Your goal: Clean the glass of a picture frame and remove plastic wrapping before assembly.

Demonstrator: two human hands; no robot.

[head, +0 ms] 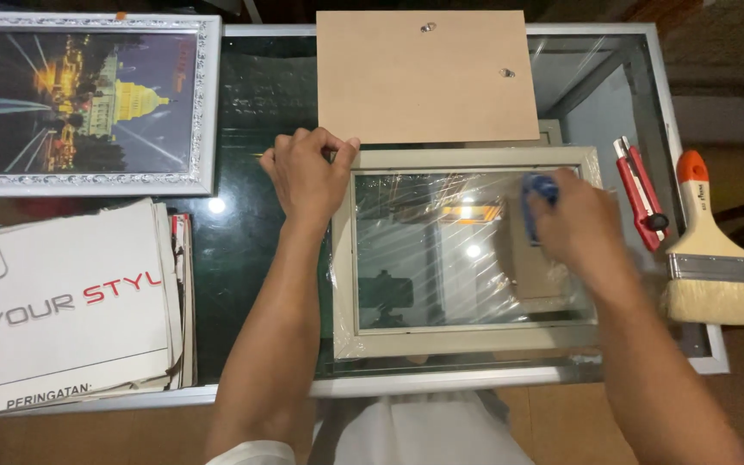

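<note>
The pale rectangular picture frame (467, 258), still in crinkled clear wrap, lay flat on the glass surface (243, 258) near its front edge. The left hand (307, 176) pinned the frame's upper left corner with curled fingers. The right hand (574, 228) was blurred, closed around a small blue object (537, 200) pressed to the glazing. A hard push there could crack the pane or skid the frame over the slick glass. Beyond lay a matte brown backing board (428, 77); right, a red utility knife (641, 194) and a bristly paintbrush (712, 258).
</note>
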